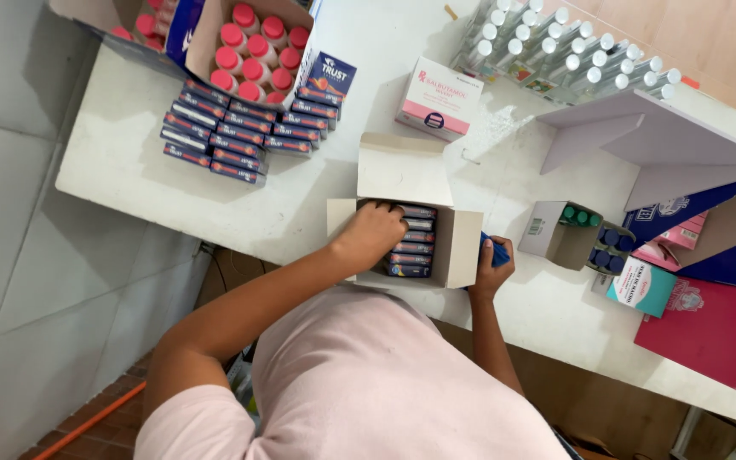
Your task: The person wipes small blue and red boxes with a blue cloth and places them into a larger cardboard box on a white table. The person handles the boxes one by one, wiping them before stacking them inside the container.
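big white counter (129, 162) fills the view, running from eleven o'clock down to four o'clock, and the person in the pale pink shirt (359, 383) leans in from six o'clock. dead centre, at the counter's near edge, sits the open white carton (402, 175), flap thrown back toward twelve o'clock, a column of small dark blue boxes (412, 243) stacked inside it. at three o'clock, a white angled shelf (666, 136), and below it, toward four o'clock, a flat pink box (704, 328) with a teal box (645, 285) just beside it. up at one o'clock, rows of white-capped tubes (572, 51). at eleven o'clock, a carton of pink-capped bottles (253, 47), and right under it a neat block of more dark blue boxes (232, 128) laid out on the counter. a pink-and-white box (439, 100) lies at twelve o'clock, near the carton's flap. small open box of green- and blue-capped bottles (589, 234) at three o'clock. now the hands: left hand (372, 234) is down inside the carton, fingers curled over the top of the stacked boxes, touching them; whether it actually grips one, can't tell. right hand (491, 264) hangs just outside the carton's right wall, closed round one small blue box (496, 250).
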